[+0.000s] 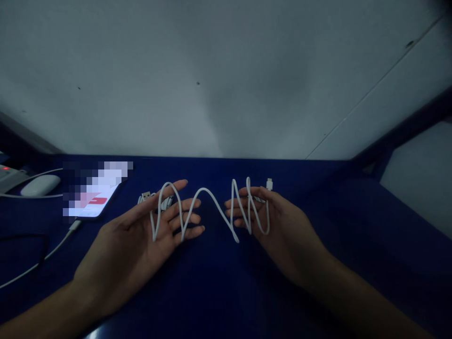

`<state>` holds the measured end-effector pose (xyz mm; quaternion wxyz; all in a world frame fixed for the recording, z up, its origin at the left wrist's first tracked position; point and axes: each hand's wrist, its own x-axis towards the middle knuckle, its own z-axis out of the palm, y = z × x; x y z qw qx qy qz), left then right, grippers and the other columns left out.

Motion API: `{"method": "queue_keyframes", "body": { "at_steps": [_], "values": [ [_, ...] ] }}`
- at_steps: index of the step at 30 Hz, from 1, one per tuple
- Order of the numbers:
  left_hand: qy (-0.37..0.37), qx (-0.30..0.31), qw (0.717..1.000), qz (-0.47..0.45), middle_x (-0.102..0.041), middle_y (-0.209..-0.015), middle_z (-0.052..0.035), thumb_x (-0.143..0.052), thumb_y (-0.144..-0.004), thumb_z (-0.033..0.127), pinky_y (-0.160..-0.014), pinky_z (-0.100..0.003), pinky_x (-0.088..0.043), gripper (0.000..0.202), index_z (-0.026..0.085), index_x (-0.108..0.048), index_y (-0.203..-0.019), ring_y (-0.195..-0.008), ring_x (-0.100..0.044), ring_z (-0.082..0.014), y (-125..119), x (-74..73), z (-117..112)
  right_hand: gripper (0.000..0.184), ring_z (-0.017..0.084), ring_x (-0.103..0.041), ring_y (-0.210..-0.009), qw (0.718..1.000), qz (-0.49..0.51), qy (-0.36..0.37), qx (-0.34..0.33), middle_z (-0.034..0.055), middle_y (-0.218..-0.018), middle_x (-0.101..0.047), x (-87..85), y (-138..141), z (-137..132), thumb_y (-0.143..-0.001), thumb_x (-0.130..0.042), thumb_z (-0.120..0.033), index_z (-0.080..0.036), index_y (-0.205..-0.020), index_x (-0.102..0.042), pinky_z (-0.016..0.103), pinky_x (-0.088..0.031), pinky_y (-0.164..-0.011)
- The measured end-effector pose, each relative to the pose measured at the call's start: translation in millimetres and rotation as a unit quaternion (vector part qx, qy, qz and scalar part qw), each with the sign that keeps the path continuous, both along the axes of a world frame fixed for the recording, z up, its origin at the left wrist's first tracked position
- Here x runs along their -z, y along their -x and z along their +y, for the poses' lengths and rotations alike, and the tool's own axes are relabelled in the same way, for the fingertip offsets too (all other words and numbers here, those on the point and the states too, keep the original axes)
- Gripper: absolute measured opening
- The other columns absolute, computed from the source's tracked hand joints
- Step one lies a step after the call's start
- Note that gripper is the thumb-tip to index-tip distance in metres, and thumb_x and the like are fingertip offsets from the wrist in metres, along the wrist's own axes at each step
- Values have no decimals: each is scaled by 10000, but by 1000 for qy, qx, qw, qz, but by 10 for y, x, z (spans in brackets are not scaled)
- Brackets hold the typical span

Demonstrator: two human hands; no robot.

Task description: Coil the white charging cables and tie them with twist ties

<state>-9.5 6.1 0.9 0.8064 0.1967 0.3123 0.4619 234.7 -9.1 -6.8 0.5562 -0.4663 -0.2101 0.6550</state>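
Observation:
A white USB cable (204,189) stretches in loose zigzag loops between my two hands, above the blue tabletop. My left hand (136,245) is palm up with fingers spread, and several loops rest across it. The metal USB plug (146,195) shows beside its thumb. My right hand (284,223) faces it, fingers loosely curled, with the other loops over its palm and fingers. The cable's smaller plug (269,183) sticks up by the right thumb. Behind the left fingers lies a white coiled bundle (166,203), partly hidden.
On the left, a phone (97,202) with a lit, partly blurred screen has a white charging cable (58,247) plugged in. Beyond it are a white rounded case (40,186) and a white box with a red light (9,175). A pale wall (197,117) rises behind the blue table (212,292).

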Motion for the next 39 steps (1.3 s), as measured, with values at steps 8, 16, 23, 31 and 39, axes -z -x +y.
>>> {"method": "queue_keyframes", "body": {
  "at_steps": [8, 16, 23, 31, 39],
  "values": [
    [-11, 44, 999, 15, -826, -1114, -180, -514, -1144, 194, -868, -380, -736, 395, 137, -793, -1418, -980, -814, -276, -36, -10, -31, 354, 176, -681, -682, 989, 51, 38, -130, 125, -934, -826, -97, 40, -32, -1138, -511, -404, -168, -995, -734, 253, -485, -541],
    [-23, 68, 997, -2, -814, -1066, -163, -485, -1168, 225, -887, -380, -726, 391, 122, -815, -1350, -978, -811, -273, -83, -16, -45, 347, 164, -569, -596, 971, 44, -16, -233, 85, -911, -837, -158, -6, -49, -1051, -667, -557, -227, -1021, -767, 279, -411, -544],
    [-67, 124, 989, 41, -831, -1192, -209, -445, -1188, 371, -912, -470, -726, 443, 179, -805, -1360, -1039, -812, -326, -57, 42, -53, 320, 145, -527, -582, 977, 69, -42, -198, 62, -886, -790, -126, -21, -40, -1074, -647, -514, -220, -1029, -765, 279, -453, -567],
    [-50, 117, 991, 37, -824, -1019, -179, -416, -1194, 319, -727, -324, -704, 444, 161, -819, -1289, -840, -795, -246, -20, 71, -71, 327, 208, -653, -703, 986, 47, -40, -157, 96, -936, -827, -98, -30, -30, -1081, -615, -502, -220, -1069, -781, 312, -525, -607],
    [-41, 45, 998, 3, -692, -887, -89, -433, -1155, 203, -735, -343, -696, 394, 151, -823, -1138, -765, -719, -214, 9, 54, -51, 343, 261, -790, -843, 995, -32, -64, -72, 140, -1039, -867, -74, 26, -21, -1096, -596, -472, -185, -1134, -780, 353, -601, -682]
  ]
}}
